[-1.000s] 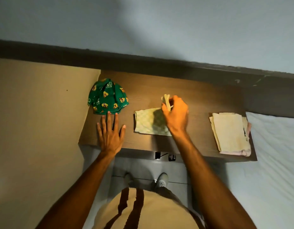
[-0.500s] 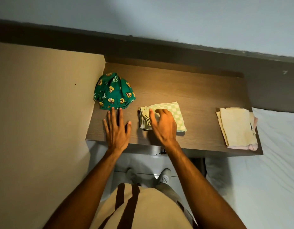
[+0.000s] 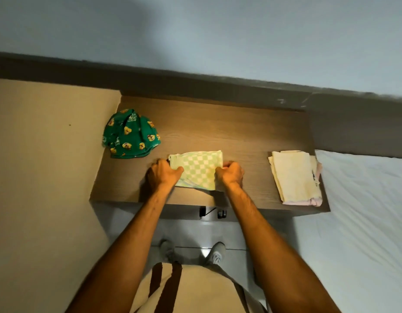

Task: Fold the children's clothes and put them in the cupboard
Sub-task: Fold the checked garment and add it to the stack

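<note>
A folded pale green checked garment (image 3: 198,169) lies near the front of the brown wooden table (image 3: 236,136). My left hand (image 3: 162,175) grips its left edge and my right hand (image 3: 231,172) grips its right edge, fingers curled on the cloth. A crumpled green garment with yellow bear prints (image 3: 130,135) lies at the table's left rear, apart from my hands. A folded cream garment on a pink one (image 3: 295,176) forms a stack at the table's right end.
A beige panel (image 3: 42,177) stands against the table's left side. A bed with a white sheet (image 3: 362,222) adjoins the right. A dark ledge (image 3: 195,84) runs along the wall behind. My shoes (image 3: 214,254) are on the floor below.
My left hand left the bare table and took the checked garment's left edge. My right hand moved from pressing on top of it to gripping its right edge.
</note>
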